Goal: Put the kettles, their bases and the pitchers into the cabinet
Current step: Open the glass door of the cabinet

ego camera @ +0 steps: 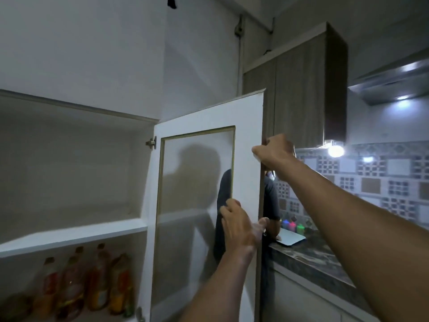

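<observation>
Your right hand (275, 154), at centre right of the frame, grips the outer edge of the open door (246, 117). Its fingers (276, 141) curl round the far side and the thumb presses the white inner face. Your left hand (241, 226) is lower on the same door, near the middle of the frame. Its fingers lie fairly straight against the white frame beside the frosted pane (190, 177), and the thumb stretches out to the door's edge. It holds nothing.

The cabinet (69, 163) fills the left of the frame and stands open. The door is swung out toward you on a metal hinge (151, 142). A white shelf (69, 238) splits the cabinet, and only bare walls show in the compartment above it. Below it, at lower left, several bottles (97, 282) of amber liquid stand upright close together, though they are blurred.

Another person (271, 196) in a dark shirt stands behind the door. You see part of them through the pane and part past the door's edge, with one hand on the dark stone counter (308, 259) at lower right. On that counter, a row of small bright bottles (292, 225) stands against the patterned tiles (383, 182), with a flat white board (291, 238) just in front of them. A wooden cupboard (301, 89) hangs at upper centre right with a lit lamp (335, 151) under it. A hood (390, 82) is at upper right.
</observation>
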`<act>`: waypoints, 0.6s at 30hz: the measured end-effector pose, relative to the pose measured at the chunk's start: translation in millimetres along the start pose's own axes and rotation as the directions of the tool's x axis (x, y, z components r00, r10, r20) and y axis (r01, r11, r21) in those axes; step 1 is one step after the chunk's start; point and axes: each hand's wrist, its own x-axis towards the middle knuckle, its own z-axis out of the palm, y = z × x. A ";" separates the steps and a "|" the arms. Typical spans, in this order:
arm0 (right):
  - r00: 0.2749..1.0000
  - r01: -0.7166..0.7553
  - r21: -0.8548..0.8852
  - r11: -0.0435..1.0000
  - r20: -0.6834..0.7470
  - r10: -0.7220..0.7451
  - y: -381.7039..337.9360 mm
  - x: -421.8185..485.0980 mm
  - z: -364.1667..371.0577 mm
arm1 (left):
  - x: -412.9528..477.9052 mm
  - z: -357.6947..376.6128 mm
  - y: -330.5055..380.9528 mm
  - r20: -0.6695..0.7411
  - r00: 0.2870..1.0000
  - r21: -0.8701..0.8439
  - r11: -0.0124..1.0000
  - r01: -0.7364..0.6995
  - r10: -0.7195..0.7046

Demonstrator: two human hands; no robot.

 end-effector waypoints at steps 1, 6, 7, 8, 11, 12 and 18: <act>1.000 -0.005 0.010 1.000 0.007 0.005 10.9 12.2 -1.9 | 6.0 12.8 1.8 0.009 1.000 -0.009 1.000 0.011 -0.011; 1.000 0.015 0.066 0.998 0.018 -0.016 54.9 56.3 -3.8 | 29.4 56.0 9.7 0.116 0.979 0.005 0.986 0.166 -0.166; 1.000 0.015 0.086 0.996 0.025 -0.017 60.9 61.6 -2.0 | 31.3 62.0 9.9 0.123 0.976 0.020 0.983 0.181 -0.182; 0.999 0.013 0.111 0.994 0.032 -0.017 66.6 67.3 0.4 | 32.4 67.2 9.8 0.128 0.974 0.036 0.982 0.186 -0.189; 0.999 -0.015 0.128 0.992 0.037 0.010 74.8 74.3 1.8 | 35.5 77.2 9.1 0.144 0.970 0.066 0.980 0.188 -0.195; 1.000 0.001 0.119 0.993 0.026 -0.004 73.0 69.6 0.3 | 36.6 78.6 8.7 0.150 0.968 0.073 0.979 0.191 -0.200; 0.819 0.518 -0.191 0.834 -0.171 -0.548 54.6 17.2 7.2 | 36.3 53.5 -3.9 0.137 0.962 0.134 0.966 0.220 -0.238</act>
